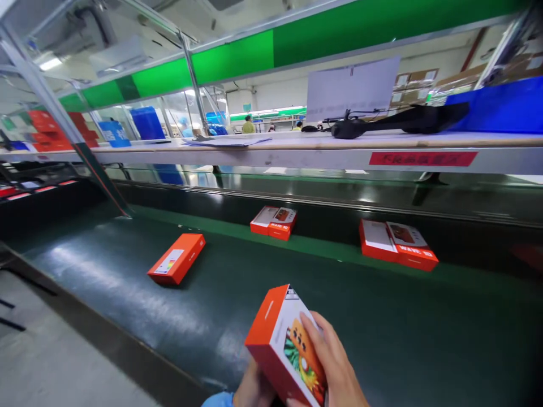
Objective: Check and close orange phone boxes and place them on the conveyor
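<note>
An orange and white printed box [271, 333], with a colourful picture on its white face, is held tilted between my two hands above the dark green work surface. My right hand [335, 362] grips it from the right, fingers laid across the printed face. Under the box's lower left side is my left hand [254, 384], mostly hidden by the box, below a blue sleeve [218, 399]. Left of the held box, a similar orange box [177, 260] with a white label lies on the surface.
Farther back on the dark green surface [220, 316] lie orange and white boxes [274, 221] and, to the right, more boxes [397, 244]. A shelf [297, 155] spans behind, bearing papers, a black device [399, 121] and a blue bin [504, 107]. A metal post [55, 90] rises at left.
</note>
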Tool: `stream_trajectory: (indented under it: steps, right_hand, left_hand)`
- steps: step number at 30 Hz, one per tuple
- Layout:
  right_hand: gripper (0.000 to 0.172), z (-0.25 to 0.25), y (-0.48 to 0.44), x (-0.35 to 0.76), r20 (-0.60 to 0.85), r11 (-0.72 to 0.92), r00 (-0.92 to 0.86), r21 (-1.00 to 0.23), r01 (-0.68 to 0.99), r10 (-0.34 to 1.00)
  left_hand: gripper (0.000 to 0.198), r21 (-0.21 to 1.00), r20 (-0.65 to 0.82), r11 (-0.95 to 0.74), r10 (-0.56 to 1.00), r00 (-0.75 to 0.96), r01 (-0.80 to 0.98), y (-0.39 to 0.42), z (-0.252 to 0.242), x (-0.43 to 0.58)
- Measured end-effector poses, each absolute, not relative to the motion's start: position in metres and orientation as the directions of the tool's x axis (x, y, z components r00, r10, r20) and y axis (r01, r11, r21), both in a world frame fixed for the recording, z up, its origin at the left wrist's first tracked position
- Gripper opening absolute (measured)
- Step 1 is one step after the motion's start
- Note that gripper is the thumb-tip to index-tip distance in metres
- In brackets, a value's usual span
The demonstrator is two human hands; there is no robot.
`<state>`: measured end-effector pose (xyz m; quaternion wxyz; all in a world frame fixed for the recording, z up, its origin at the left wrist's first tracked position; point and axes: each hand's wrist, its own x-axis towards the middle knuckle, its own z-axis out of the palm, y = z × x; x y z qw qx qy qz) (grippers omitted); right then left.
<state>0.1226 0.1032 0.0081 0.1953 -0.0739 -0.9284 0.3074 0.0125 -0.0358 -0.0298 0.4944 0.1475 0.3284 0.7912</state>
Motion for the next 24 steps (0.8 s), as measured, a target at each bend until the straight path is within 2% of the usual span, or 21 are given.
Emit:
stream_trajectory:
  steps: [3, 6, 13, 18, 21, 24]
  right_hand:
    - [0.097, 0.009, 0.102, 0.117, 0.246, 0.650, -0.919, -0.760, 0.015, 0.308]
    - [0.096, 0.013, 0.099, 0.113, 0.231, 0.584, -0.911, -0.812, 0.012, 0.341]
    - [0.096, 0.009, 0.098, 0.118, 0.203, 0.583, -0.912, -0.811, 0.047, 0.355]
    - [0.099, 0.007, 0.097, 0.122, 0.137, 0.559, -0.924, -0.824, 0.094, 0.358]
    - [0.101, 0.005, 0.097, 0.121, 0.109, 0.553, -0.925, -0.824, 0.120, 0.363]
    - [0.097, 0.004, 0.098, 0.120, 0.033, 0.543, -0.930, -0.819, 0.185, 0.367]
  left_hand:
    - [0.046, 0.580, -0.050, -0.470, 0.795, -0.605, -0.665, -0.040, -0.033, 0.017]
    - [0.047, 0.618, -0.013, -0.507, 0.758, -0.653, -0.601, -0.040, -0.027, 0.018]
    - [0.073, 0.686, 0.071, -0.415, 0.855, -0.513, -0.598, -0.036, -0.017, 0.012]
    - [0.072, 0.769, 0.067, -0.293, 0.921, -0.384, -0.568, -0.042, -0.038, 0.003]
    - [0.073, 0.775, 0.026, -0.222, 0.946, -0.322, -0.592, -0.044, -0.045, 0.002]
    - [0.069, 0.766, -0.040, -0.182, 0.944, -0.328, -0.616, -0.043, -0.045, 0.007]
